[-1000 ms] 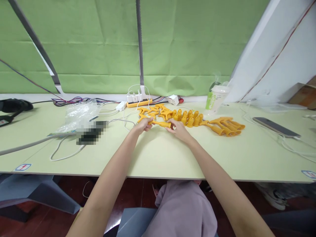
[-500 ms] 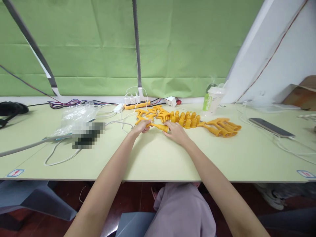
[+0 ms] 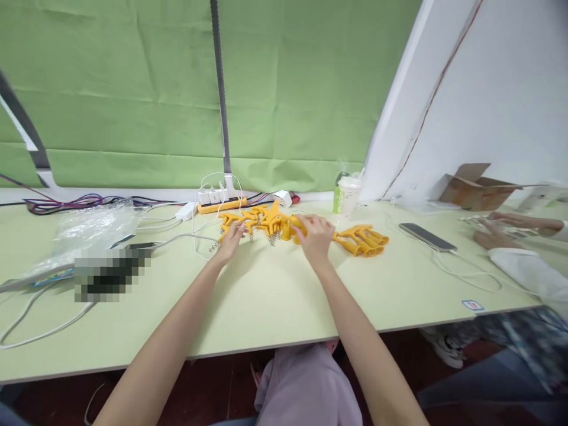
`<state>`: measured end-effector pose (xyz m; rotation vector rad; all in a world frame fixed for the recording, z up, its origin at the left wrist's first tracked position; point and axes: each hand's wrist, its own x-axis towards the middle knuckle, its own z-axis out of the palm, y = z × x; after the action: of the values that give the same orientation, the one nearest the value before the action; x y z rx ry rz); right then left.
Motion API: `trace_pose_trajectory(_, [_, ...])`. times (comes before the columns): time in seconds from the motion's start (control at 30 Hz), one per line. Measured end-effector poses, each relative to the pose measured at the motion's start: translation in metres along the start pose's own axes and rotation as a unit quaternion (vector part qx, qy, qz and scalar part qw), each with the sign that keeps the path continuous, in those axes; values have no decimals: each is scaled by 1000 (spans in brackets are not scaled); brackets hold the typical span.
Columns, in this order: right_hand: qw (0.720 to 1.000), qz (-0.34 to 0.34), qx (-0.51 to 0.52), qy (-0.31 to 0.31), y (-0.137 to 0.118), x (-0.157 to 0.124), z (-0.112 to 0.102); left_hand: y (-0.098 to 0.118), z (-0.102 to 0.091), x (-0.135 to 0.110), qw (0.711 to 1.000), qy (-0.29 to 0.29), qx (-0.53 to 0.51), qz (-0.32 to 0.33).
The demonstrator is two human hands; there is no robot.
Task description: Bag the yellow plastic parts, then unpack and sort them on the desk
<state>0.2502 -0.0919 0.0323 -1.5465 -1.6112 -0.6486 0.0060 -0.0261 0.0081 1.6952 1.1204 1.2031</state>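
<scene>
My left hand (image 3: 229, 242) is closed, fingertips together at the near edge of a cluster of yellow branched plastic pieces (image 3: 266, 223) with small metal springs hanging from them. What its fingertips hold, if anything, is hidden. Farther right, my right hand (image 3: 316, 238) is raised slightly over a group of yellow cup-shaped pieces (image 3: 286, 231), its thumb and fingers closed round a yellow plastic piece (image 3: 297, 222). My hand covers much of that piece and most of the cups. Beyond my right hand lies a fan of yellow tapered tubes (image 3: 361, 239).
Behind the pieces stand a power strip (image 3: 222, 205) with white plugs and a lidded drink cup (image 3: 350, 195). At left lie a clear plastic bag (image 3: 95, 231) and cables. On the right are a phone (image 3: 427, 237), a cardboard box (image 3: 479, 188) and another person's hands (image 3: 501, 231).
The view has turned right, bringing another person's hands into sight. My hands have moved apart; the right one has risen over the cups. The tapered piece no longer lies between my hands.
</scene>
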Motion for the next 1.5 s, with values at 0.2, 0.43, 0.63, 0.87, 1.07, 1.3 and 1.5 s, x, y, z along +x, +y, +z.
trace_pose_trajectory(0.2, [942, 291, -136, 98, 71, 0, -22, -18, -26, 9, 903, 183, 374, -109])
trace_pose_trajectory(0.43, [914, 325, -244, -2, 106, -21, -11, -28, -28, 8, 870, 75, 467, -138])
trace_pose_trajectory(0.63, [921, 317, -224, 23, 107, -20, -6, -25, -32, 7, 868, 86, 476, -112])
trace_pose_trajectory(0.87, [982, 135, -127, 21, 53, -6, 4, -22, -36, 14, 927, 149, 322, -122])
trace_pose_trajectory(1.07, [984, 130, -94, -77, 38, -9, 15, -7, -25, 12, 977, 152, -132, -63])
trace_pose_trajectory(1.3, [981, 171, -28, -91, 38, -10, 21, -1, -18, 11, 972, 126, -194, -41])
trace_pose_trajectory(1.5, [957, 150, 247, 37, 15, 1, 15, 2, -10, 9, 968, 95, -231, -35])
